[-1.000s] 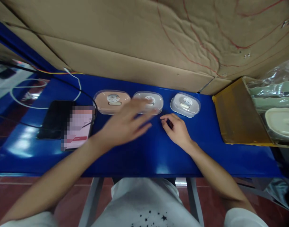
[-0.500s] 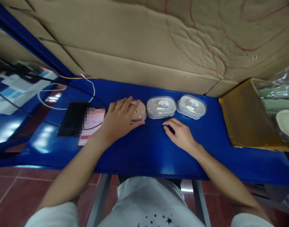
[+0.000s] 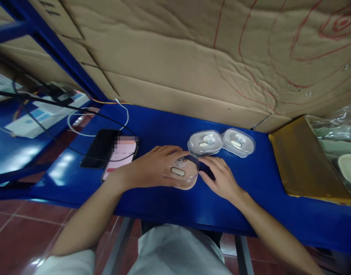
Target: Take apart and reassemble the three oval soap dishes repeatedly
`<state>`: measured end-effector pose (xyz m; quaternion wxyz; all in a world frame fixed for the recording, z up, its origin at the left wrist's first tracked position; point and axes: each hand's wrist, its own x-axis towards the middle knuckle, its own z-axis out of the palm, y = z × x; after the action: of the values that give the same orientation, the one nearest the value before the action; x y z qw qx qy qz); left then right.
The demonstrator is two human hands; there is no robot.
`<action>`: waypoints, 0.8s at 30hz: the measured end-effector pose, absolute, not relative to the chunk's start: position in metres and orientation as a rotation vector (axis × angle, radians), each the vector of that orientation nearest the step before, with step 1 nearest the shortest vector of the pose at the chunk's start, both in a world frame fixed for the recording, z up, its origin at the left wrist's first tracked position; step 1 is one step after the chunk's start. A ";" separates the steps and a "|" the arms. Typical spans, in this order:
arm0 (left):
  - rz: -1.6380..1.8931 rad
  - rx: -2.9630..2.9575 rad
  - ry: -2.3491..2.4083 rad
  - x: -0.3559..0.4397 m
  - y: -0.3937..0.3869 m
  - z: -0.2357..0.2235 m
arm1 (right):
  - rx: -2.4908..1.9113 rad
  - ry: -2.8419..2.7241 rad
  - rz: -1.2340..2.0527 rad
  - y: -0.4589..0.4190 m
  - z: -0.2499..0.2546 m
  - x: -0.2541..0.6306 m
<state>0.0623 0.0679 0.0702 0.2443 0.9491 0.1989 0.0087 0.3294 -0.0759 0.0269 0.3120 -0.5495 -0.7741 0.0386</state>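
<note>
My left hand [image 3: 158, 166] is wrapped over a pink soap box [image 3: 189, 181] with a clear domed lid, a cream oval handle and a round sticker. Its left part is hidden under my fingers. At the box's right edge, the fingertips of my right hand [image 3: 221, 175] come up to it, thumb and forefinger apart; whether they press on it I cannot tell. Just behind, a greyish-white soap box [image 3: 205, 143] with a clear lid stands on the blue table [image 3: 175, 208]. Beside it on the right is a second greyish-white soap box [image 3: 238, 142], the two touching or nearly so.
To the left lie a lit phone [image 3: 122, 151] and a dark flat device [image 3: 99, 149], with a black cable across them and a white cable [image 3: 78, 133] behind. An open carton [image 3: 301, 160] with wrapped pale pieces stands right. Cardboard [image 3: 175, 68] walls the back.
My left hand has drawn the pink soap box toward me and to the right, out of the row. My right hand's fingers have come to the box's edge. The camera view has shifted.
</note>
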 end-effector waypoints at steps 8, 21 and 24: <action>0.470 2.638 0.968 0.071 0.091 0.056 | -1.326 -2.333 0.099 -0.088 0.027 0.311; 0.152 2.587 1.324 0.085 0.109 0.033 | -1.191 -2.433 0.171 -0.091 0.025 0.302; 0.198 2.654 1.250 0.084 0.110 0.033 | -1.197 -2.423 0.166 -0.090 0.023 0.302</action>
<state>0.0845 0.1095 0.0325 0.1003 0.8981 0.4229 0.0668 0.3018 -0.0903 0.0230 0.2153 -0.4317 -0.8739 0.0598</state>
